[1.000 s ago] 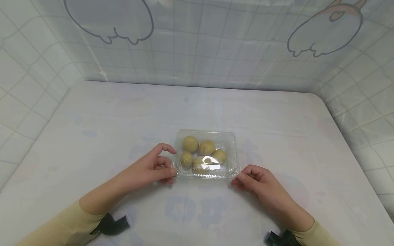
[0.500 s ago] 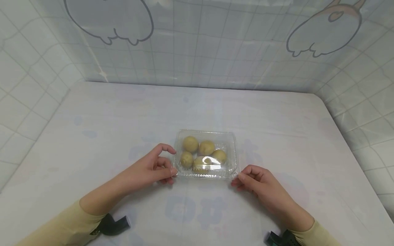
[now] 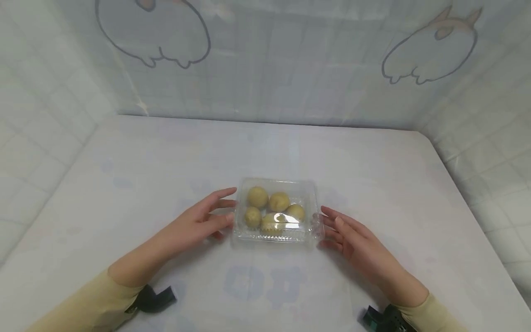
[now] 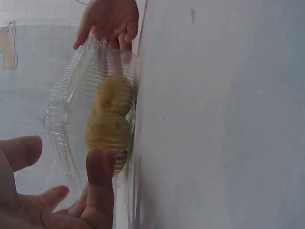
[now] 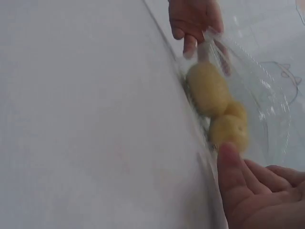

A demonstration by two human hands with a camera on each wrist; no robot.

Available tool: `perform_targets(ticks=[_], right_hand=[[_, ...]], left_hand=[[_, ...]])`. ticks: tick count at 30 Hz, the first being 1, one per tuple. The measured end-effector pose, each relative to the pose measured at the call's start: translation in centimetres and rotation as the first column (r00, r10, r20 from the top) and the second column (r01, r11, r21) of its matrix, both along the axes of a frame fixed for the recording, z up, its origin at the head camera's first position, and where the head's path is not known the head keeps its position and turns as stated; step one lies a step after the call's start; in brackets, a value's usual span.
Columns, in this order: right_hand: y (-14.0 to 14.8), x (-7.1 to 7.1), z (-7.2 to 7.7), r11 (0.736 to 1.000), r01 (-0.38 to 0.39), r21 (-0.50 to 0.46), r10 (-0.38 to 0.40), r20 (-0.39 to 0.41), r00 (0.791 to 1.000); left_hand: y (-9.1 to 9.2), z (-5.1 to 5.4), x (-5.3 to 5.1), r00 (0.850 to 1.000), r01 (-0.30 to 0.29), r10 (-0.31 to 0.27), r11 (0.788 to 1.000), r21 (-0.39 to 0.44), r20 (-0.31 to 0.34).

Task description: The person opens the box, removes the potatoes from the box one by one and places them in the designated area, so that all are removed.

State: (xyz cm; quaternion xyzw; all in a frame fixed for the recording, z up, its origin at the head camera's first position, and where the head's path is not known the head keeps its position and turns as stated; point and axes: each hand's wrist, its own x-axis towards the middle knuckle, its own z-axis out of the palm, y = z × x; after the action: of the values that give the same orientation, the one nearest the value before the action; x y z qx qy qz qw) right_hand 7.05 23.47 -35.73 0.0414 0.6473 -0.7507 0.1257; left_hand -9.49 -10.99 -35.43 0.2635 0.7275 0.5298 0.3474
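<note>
A clear plastic clamshell box [image 3: 308,190], lid down, sits flat on the table with several small yellow potatoes [image 3: 257,197] inside. My left hand [image 3: 198,227] is at the box's left side, fingers spread and fairly straight, their tips at or very near its wall. On the opposite side my right hand [image 3: 360,242] has its fingers extended along the right wall and its thumb raised. In the left wrist view the ribbed wall of the box [image 4: 59,138] rises beyond the left fingers. Whether either hand truly touches the plastic is hard to tell.
A pale printed cloth covers the table [image 3: 265,152]. Tiled-pattern sheeting with animal drawings forms a back wall [image 3: 290,64] and side walls. Dark camera mounts are strapped at the left wrist [image 3: 155,299] and the right wrist [image 3: 386,318].
Both hands have let go of the box's front corners and straightened their fingers. The right hand's fingers have moved up along the right side. The box stays in place; the head view tilts slightly.
</note>
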Motion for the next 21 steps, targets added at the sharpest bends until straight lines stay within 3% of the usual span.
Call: perform_targets(ticks=[5,11,21], right_hand=[[0.4,-1.3,-0.2,0.997,-0.074,0.001,0.074,0.065,0.995],[0.0,-2.9,-1.2,0.997,-0.076,-0.022,0.078,0.086,0.993],[0.2,-3.0,-1.7,0.996,-0.046,-0.078,0.052,0.073,0.996]], left_hand=[[0.7,-0.8,-1.0,0.997,0.019,-0.02,1.0,0.013,0.077],[0.5,-1.0,-1.6,0.999,-0.007,0.007,1.0,-0.013,0.053],[0.6,-1.0,-1.7,0.999,-0.009,0.01,1.0,-0.006,0.051]])
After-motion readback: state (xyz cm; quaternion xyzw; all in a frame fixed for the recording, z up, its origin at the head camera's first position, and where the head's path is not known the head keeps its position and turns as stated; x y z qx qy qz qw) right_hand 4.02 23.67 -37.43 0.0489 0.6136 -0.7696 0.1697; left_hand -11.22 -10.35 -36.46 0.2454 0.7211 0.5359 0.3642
